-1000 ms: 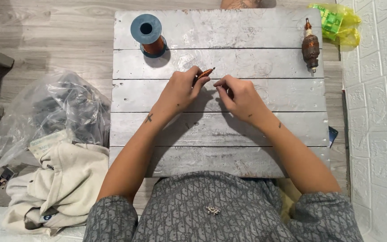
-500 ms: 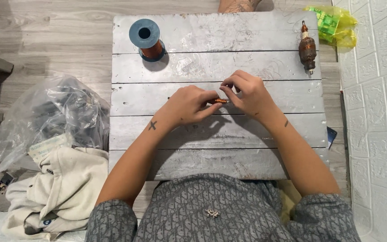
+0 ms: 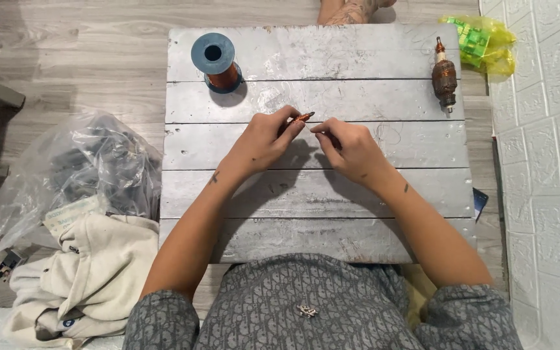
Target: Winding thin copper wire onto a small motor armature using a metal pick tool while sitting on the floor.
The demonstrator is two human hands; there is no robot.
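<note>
Your left hand (image 3: 264,139) pinches a small copper-coloured piece (image 3: 304,117) between thumb and fingertips, above the middle of the board (image 3: 319,194), nearer its far edge. Your right hand (image 3: 351,146) is closed narrow just beside it, fingertips almost touching the piece; whether they grip a fine wire cannot be told. The step in hand looks like fine work on the piece, perhaps winding or threading. The next move likely calls for a steady pinch and small, controlled finger motion.

1 blue-capped spool of copper wire (image 3: 215,63) stands upright near the far left corner. 1 wound motor armature (image 3: 444,76) lies near the far right corner. The board is grey, planked and scuffed. It sits on a wooden floor (image 3: 85,65). Left of it lie 1 clear plastic bag (image 3: 72,175) and a cream garment (image 3: 92,279). A yellow bag (image 3: 484,42) rests by the white wall (image 3: 546,162).
</note>
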